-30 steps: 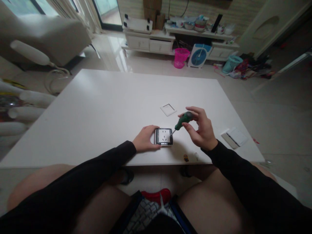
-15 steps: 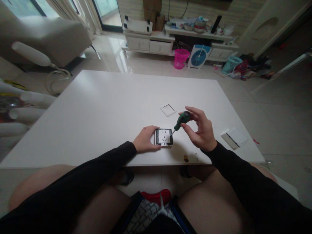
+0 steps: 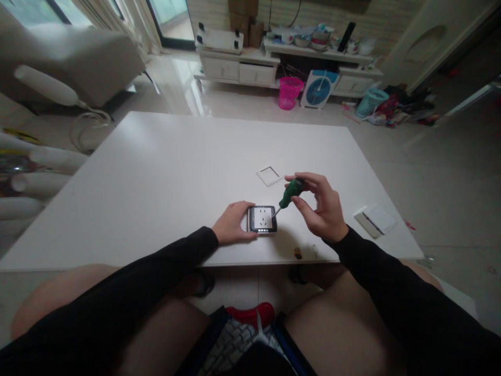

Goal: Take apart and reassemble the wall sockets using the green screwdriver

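Observation:
A wall socket [image 3: 263,219] with a white face and a dark frame lies face up near the table's front edge. My left hand [image 3: 234,223] grips its left side, thumb at the near edge and fingers at the far edge. In my right hand [image 3: 319,203] is a green-handled screwdriver [image 3: 290,193], pinched between thumb and fingers. The screwdriver slants down to the left, its tip at the right side of the socket. Beyond the socket lies a square white cover frame [image 3: 269,176].
The white table [image 3: 176,162] spreads under everything. On its right lies a white switch panel or plate [image 3: 376,220]. A small yellow and dark item [image 3: 298,253] sits by the front edge. Across the floor stand a pink basket [image 3: 290,94] and a blue fan [image 3: 319,89].
My right fingers have shifted slightly on the screwdriver handle, which has turned a little. The socket and my left hand stay in place; the whole view has moved slightly.

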Available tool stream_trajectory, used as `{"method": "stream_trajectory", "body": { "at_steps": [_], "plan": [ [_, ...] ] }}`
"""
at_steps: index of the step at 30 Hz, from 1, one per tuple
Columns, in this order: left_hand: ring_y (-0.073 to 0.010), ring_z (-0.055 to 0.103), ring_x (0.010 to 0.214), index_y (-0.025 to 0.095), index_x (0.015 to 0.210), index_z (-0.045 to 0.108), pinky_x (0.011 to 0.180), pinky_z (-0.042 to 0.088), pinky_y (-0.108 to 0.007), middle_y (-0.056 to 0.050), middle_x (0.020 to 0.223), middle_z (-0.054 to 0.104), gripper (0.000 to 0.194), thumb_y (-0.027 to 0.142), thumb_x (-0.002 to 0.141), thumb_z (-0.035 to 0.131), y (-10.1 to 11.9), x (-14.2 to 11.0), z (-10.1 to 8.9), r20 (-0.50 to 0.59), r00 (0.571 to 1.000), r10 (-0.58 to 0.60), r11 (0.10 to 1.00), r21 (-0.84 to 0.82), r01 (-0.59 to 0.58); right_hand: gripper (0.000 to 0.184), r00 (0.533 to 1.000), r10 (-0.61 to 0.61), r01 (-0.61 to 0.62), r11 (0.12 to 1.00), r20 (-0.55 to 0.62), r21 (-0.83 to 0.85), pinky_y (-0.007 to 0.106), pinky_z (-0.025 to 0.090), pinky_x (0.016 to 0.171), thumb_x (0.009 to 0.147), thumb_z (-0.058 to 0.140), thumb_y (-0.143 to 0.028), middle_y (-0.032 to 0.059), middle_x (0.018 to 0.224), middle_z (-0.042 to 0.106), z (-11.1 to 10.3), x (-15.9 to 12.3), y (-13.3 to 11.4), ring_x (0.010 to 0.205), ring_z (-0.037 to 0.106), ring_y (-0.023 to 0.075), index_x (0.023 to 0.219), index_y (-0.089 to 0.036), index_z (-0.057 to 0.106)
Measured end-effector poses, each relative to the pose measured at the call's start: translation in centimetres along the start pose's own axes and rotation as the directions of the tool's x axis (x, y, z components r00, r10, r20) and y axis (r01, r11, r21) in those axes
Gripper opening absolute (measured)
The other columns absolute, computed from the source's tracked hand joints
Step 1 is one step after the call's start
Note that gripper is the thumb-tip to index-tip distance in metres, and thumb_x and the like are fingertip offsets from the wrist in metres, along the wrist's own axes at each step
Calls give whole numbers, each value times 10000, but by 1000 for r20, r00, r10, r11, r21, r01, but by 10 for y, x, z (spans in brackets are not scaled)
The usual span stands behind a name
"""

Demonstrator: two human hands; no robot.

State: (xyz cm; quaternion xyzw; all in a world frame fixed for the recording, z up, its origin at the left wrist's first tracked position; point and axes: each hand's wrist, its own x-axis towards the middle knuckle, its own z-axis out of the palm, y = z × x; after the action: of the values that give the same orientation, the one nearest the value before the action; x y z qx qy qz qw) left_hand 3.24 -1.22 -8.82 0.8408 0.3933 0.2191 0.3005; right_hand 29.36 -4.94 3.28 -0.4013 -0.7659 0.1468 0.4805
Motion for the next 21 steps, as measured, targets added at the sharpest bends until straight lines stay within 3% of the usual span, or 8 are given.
{"method": "stream_trajectory", "body": {
  "at_steps": [3, 8, 10, 14, 16, 21],
  "plan": [
    [-369, 610, 1268, 198, 1392, 544, 1155, 436, -556, -131, 1366, 658, 863, 485, 660, 898, 0, 0, 0, 1, 1000, -1, 1000, 3, 1, 425, 999, -24, 25, 1000, 27, -11, 432, 641, 889, 959, 691, -206, 76, 1243, 729, -1, 2, -2, 1038, 742, 237, 1365, -297, 603],
    [-374, 606, 1272, 203, 1399, 547, 1143, 444, -570, -135, 1372, 657, 874, 485, 652, 904, -2, 0, 1, -1, 1000, 0, 1000, 2, 0, 365, 992, -49, 41, 996, -112, -76, 379, 617, 736, 851, 860, -294, 25, 1013, 712, 0, 5, 3, 892, 706, 216, 1173, -295, 688],
    [-375, 608, 1273, 205, 1398, 549, 1145, 443, -574, -136, 1372, 658, 873, 486, 651, 904, -3, 0, 1, -6, 1000, 3, 1000, -4, -3, 364, 993, -28, 22, 999, -113, -49, 396, 620, 778, 894, 806, -248, 33, 1054, 739, 0, 3, 4, 920, 722, 219, 1227, -297, 669],
    [-373, 616, 1266, 197, 1391, 550, 1154, 437, -567, -135, 1349, 666, 860, 485, 657, 897, -2, 0, 1, -6, 1000, 12, 1000, -7, -12, 452, 999, 37, -37, 997, 1, 67, 459, 617, 931, 971, 662, -181, 76, 1266, 733, 0, 1, 0, 1089, 741, 244, 1397, -302, 572],
    [-373, 616, 1266, 202, 1393, 547, 1153, 438, -564, -133, 1357, 664, 862, 493, 659, 895, -1, 0, 0, -5, 1000, 11, 1000, -5, -11, 431, 1000, 20, -20, 999, 18, 36, 450, 619, 911, 964, 673, -194, 81, 1259, 721, -1, 2, -2, 1104, 733, 252, 1375, -297, 596],
    [-374, 623, 1250, 199, 1393, 548, 1135, 454, -571, -134, 1356, 666, 869, 492, 654, 899, 2, 0, -1, -1, 1000, 6, 1000, 9, -6, 330, 990, -65, 50, 992, -128, -117, 391, 612, 726, 870, 823, -263, 39, 1032, 704, -1, 5, 0, 929, 705, 235, 1172, -297, 695]
  ]
}}
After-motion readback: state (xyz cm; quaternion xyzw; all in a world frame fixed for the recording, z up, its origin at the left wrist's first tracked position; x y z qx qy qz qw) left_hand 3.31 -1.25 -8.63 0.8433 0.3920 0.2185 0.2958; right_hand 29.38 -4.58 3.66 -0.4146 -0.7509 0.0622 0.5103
